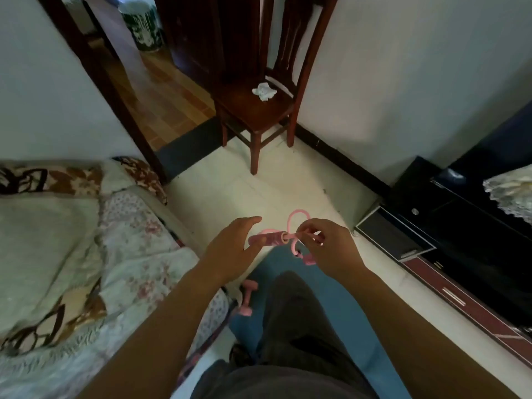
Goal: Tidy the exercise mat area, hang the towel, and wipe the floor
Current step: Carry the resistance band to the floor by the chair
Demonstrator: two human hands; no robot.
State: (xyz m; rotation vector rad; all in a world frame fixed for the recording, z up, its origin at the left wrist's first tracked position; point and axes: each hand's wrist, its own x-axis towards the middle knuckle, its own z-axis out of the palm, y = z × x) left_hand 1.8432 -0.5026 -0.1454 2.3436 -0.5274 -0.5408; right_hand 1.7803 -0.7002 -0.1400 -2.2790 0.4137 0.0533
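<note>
- The tidying looks barely begun: the blue mat (354, 326) lies unrolled on the floor (244, 191), with the person's leg over it.
- A pink dumbbell (247, 298) sits at the mat's edge, just beside the bed (57, 240), not yet put away.
- A crumpled white cloth (264, 91), perhaps the towel, rests on the seat of the chair (247, 110) well ahead of the person; it is not hung up.
- I see no sign of wiping; that step seems to be left for later.
- The job in hand, I'd judge, is bundling the pink rope (296, 217), held in the air above the far end of the mat.
- The right hand (328, 249) has its fingers (309, 226) curled and pinching the cord where it meets the handle (270, 238); a loop stands above and a second handle dangles just below.
- The left hand (230, 249) is spread and relaxed, with the handle's end lying between thumb and fingers, touching or nearly so, not clasped.
</note>
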